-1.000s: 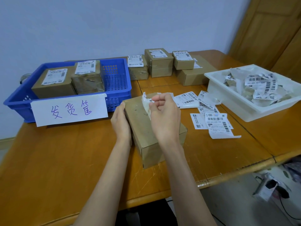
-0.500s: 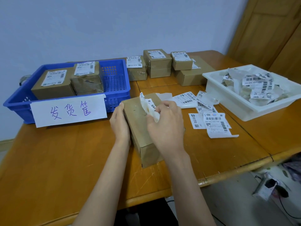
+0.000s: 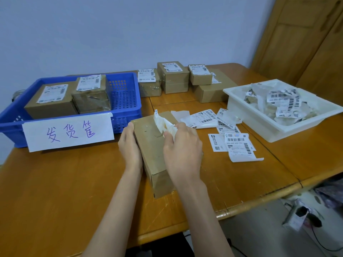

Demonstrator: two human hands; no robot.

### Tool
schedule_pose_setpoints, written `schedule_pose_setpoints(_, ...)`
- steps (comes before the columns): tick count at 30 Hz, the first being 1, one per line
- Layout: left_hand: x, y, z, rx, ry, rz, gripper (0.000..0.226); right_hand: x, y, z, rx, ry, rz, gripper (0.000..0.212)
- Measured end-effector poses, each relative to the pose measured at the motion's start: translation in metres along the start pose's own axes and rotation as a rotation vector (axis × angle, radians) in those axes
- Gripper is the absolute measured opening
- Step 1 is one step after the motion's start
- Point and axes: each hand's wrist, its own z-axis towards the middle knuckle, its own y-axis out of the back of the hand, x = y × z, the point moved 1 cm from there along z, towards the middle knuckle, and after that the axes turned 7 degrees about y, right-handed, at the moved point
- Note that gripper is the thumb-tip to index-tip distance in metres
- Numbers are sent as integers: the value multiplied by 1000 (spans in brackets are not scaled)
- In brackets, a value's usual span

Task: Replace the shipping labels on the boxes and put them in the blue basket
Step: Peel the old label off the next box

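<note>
Cardboard box (image 3: pixel 156 154), just right of the blue basket (image 3: pixel 128 93), is braced by the flat left hand (image 3: pixel 130 147) so it cannot slide. Its old label (image 3: pixel 163 125) is pinched by the right hand (image 3: pixel 182 151) for peeling.

Blue perforated basket (image 3: pixel 122 93) at ten o'clock, brown boxes (image 3: pixel 50 106) inside; white tray (image 3: pixel 259 125) at two; black-barcoded white labels (image 3: pixel 239 147)

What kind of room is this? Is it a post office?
Probably not a post office, more likely a small packing spot in a home or office: a wooden table with labelled cardboard boxes, a blue basket and a white tray of torn labels.
</note>
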Motion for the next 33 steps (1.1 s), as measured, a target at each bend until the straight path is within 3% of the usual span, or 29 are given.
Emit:
schedule_pose_setpoints(7,3,0,2,1,7,-15,28,-3,-7,1,-89,-47,68,32)
schedule_pose_setpoints(10,3,1,1,7,17,-18,28,-3,-8,1,-56,-21,99,35)
schedule_pose_setpoints(16,-16,7,10,-16,118,126,25,-5,-5,3,-63,13,288,21)
schedule_pose_setpoints(21,-71,-8,-20,-176,-227,211,21,-8,7,5,-200,-64,722,12)
schedule_pose_setpoints(24,-92,-43,-56,-35,-375,157,9,-23,25,13,-377,-145,887,14)
schedule_pose_setpoints(26,-86,-81,-79,135,-356,130,10,-43,41,21,-494,-201,961,14)
schedule_pose_setpoints(29,-54,-141,-107,341,-203,115,12,-86,68,34,-651,-283,988,14)
schedule_pose_setpoints(33,8,-202,-115,496,52,342,7,-148,103,46,-791,-374,921,15)
